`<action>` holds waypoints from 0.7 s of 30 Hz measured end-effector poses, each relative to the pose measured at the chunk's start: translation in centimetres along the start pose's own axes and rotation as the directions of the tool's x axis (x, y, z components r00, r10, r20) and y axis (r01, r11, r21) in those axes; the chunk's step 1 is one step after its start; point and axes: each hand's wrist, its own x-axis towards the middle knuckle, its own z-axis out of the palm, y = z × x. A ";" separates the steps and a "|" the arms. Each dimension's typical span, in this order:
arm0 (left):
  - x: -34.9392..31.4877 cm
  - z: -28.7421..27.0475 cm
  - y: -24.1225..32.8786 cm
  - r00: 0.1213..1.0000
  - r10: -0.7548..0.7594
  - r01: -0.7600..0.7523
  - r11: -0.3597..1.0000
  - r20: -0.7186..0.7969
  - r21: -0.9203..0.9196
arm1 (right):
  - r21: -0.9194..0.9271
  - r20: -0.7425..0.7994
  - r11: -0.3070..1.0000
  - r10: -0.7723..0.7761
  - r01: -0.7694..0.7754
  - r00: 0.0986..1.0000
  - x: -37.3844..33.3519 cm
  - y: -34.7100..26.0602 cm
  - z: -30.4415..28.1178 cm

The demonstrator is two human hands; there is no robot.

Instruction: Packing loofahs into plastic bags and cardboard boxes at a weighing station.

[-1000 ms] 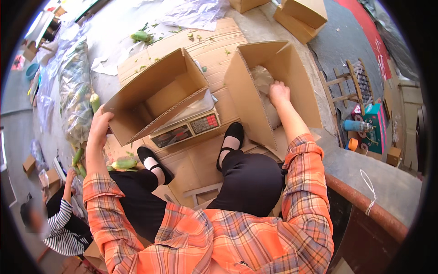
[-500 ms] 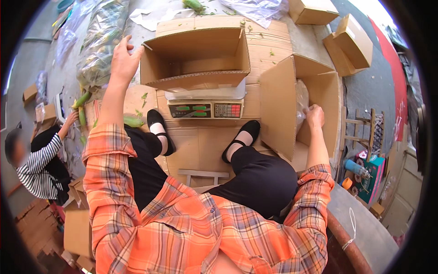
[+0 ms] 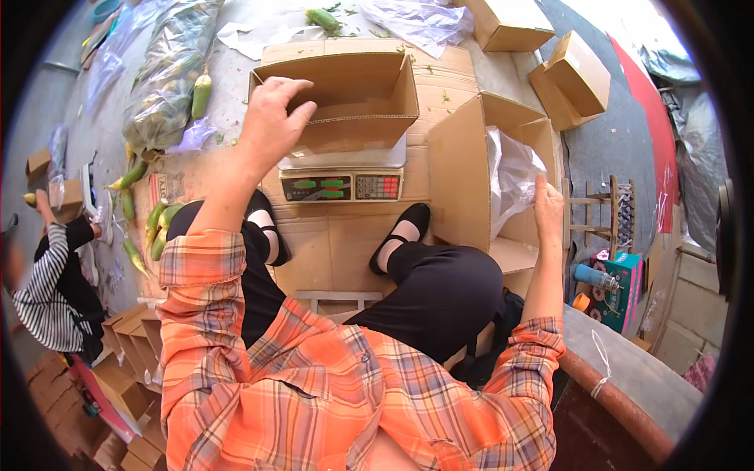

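Observation:
My left hand (image 3: 275, 122) is open, its fingers spread over the left part of an open cardboard box (image 3: 357, 122). That box rests on a digital scale (image 3: 342, 186) with green displays and a keypad, in front of my feet. To the right, a taller open carton (image 3: 455, 173) stands beside the scale. A clear plastic bag (image 3: 509, 177) rises out of it, and my right hand (image 3: 550, 206) pinches the bag's edge at the carton's right side.
Long green vegetables (image 3: 128, 206) lie left of my knee, near a large plastic sack (image 3: 169, 94) full of more. Cardboard boxes (image 3: 577, 82) and a wooden stool (image 3: 609, 212) stand at the right. At far left, a person in a striped top (image 3: 47, 298) holds a vegetable.
My left hand has swung right, from beside the box to above it. My right hand has drawn the plastic bag up and outward, so more of it shows above the carton.

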 end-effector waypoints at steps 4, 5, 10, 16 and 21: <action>-0.7 1.2 1.7 0.996 0.022 -0.014 0.996 0.089 -0.090 | -0.134 -0.330 0.984 -0.157 0.119 0.931 -0.9 -3.1 -3.5; -1.0 0.8 1.9 0.997 0.007 -0.002 0.998 0.080 -0.070 | -0.164 -0.426 0.966 -0.252 0.200 0.869 -1.5 -5.2 -3.5; -0.7 1.7 3.4 0.981 -0.029 0.082 0.958 0.190 -0.276 | -0.415 -0.339 0.829 -0.524 0.376 0.781 -1.8 -6.1 -5.1; -1.2 2.1 5.5 0.690 -0.049 0.711 0.236 0.723 -0.662 | 0.211 -0.046 0.866 -0.453 0.452 0.890 -7.1 -17.6 -0.3; -2.0 1.9 7.0 0.612 0.254 0.781 -0.048 0.749 -0.622 | 0.338 0.627 0.701 -0.665 0.628 0.406 -10.5 -23.1 7.3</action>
